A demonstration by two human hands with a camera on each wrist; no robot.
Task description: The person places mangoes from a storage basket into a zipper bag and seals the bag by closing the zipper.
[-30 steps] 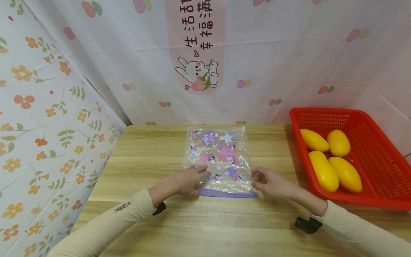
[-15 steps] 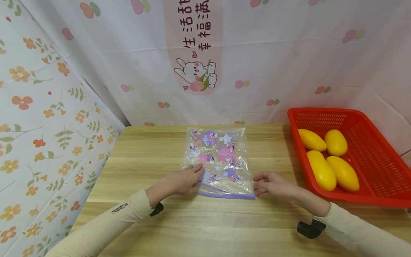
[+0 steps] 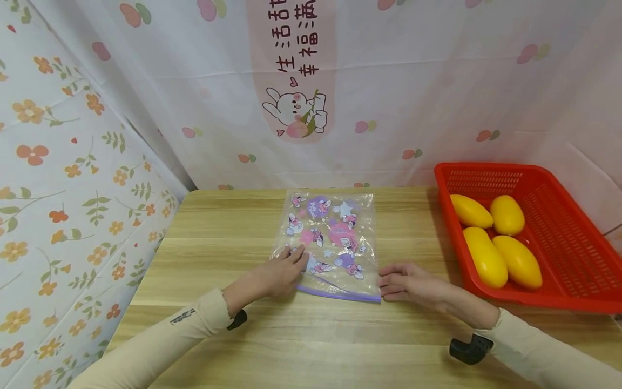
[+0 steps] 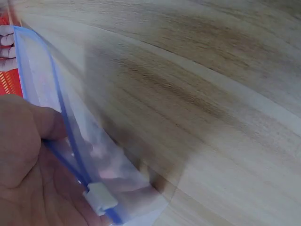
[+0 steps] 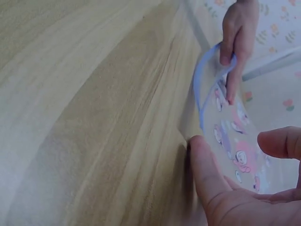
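Bag (image 3: 335, 232) lies on wood-grain table (image 3: 291, 346), printed cloth (image 3: 379, 81) behind.

Glossy clear plastic bag (image 3: 328, 240)

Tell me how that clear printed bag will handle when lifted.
The bag will probably be floppy and light, as it looks thin, see-through and lies nearly flat. Its purple strip may be stiffer, since it bows in a smooth curve. The bag could also be slippery, judging by its glossy highlights.
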